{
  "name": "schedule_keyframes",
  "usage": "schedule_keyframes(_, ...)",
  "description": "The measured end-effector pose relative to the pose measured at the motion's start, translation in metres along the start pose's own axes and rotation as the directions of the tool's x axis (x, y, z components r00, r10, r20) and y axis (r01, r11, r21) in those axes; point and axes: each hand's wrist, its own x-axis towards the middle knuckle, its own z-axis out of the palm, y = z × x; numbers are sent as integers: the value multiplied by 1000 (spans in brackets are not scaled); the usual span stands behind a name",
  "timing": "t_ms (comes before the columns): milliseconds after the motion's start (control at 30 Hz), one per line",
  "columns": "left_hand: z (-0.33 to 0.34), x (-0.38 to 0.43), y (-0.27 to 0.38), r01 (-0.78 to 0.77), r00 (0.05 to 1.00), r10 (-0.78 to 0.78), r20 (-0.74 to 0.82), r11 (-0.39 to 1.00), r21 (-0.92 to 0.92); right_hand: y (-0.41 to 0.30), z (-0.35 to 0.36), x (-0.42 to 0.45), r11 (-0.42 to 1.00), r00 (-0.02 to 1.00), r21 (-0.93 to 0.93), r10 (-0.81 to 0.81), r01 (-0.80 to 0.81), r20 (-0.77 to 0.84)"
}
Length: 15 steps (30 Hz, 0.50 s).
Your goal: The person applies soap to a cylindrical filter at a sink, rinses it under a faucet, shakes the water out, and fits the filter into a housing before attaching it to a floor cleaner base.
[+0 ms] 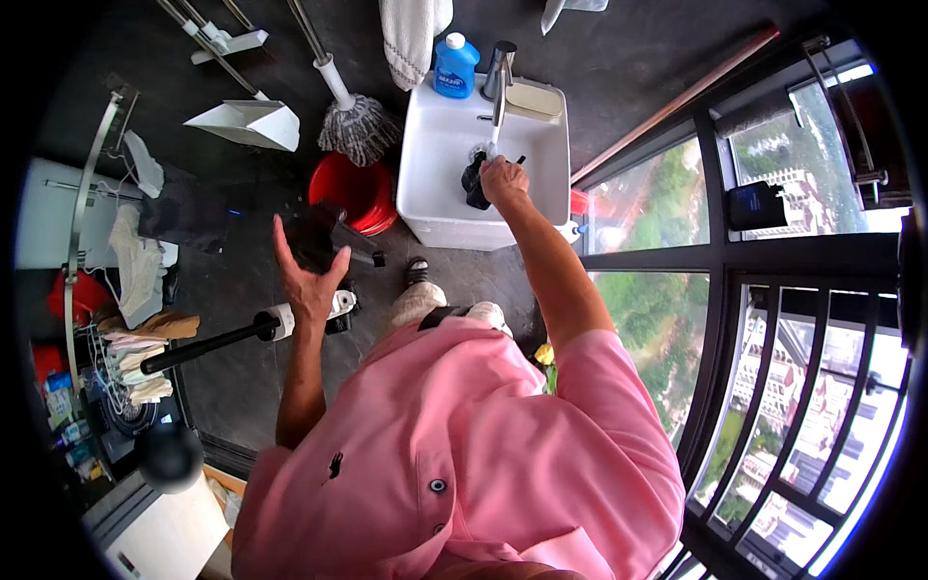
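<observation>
My right hand [504, 180] is over the white sink basin [435, 159], closed on a black object [475, 187] beneath the chrome faucet [499, 80]. What looks like a white stream of water falls from the spout beside my fingers. The black object's exact kind cannot be told. To the left of the basin, my left hand [310, 286] has thumb and index finger spread around a dark container [315, 235], which it appears to hold. Its other fingers are hidden. A grey bracket-like part [357, 235] sticks out to the container's right.
Left of the basin stand a red bucket [351, 188], a grey string mop [359, 130] and a white dustpan [250, 123]. A blue bottle [455, 69] and a soap dish [533, 100] sit on the sink rim. A black pole [210, 349] rises by my left wrist. Windows [645, 196] line the right.
</observation>
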Motion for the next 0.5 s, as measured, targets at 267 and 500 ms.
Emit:
schedule_keyframes(267, -24, -78, 11, 32, 996, -28, -88, 999, 41, 32, -2, 29, 487, 779, 678, 6, -550, 627)
schedule_keyframes(500, -30, -93, 20, 84, 988, -80, -130, 996, 29, 44, -25, 13, 10, 563, 629, -433, -778, 704)
